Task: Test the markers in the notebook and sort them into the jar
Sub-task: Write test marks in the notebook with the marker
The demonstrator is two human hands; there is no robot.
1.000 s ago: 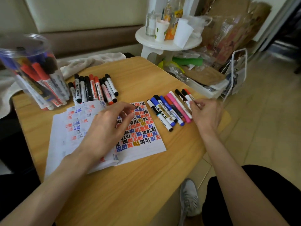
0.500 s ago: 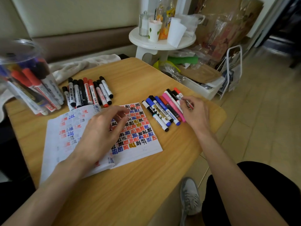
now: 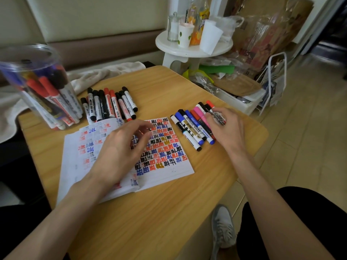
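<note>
An open notebook (image 3: 174, 162) covered in red, blue and black test marks lies in the middle of the wooden table (image 3: 154, 218). My left hand (image 3: 122, 152) rests on its pages with loosely curled fingers and holds nothing. A row of several markers (image 3: 191, 126) in blue, black, pink and red lies to the notebook's right. My right hand (image 3: 228, 131) is at that row's far end, its fingers curled round a red-capped marker (image 3: 216, 114). A clear plastic jar (image 3: 37, 87) with several markers in it stands at the far left.
A second group of several black and red markers (image 3: 110, 105) lies between the jar and the notebook. A white round stool (image 3: 193, 49) with cups and bottles stands behind the table. Bags and a box clutter the floor on the right. A cloth (image 3: 105, 74) lies behind the table.
My right hand has closed round the red-capped marker at the end of the right row. The view has shifted a little. My left hand stays on the notebook.
</note>
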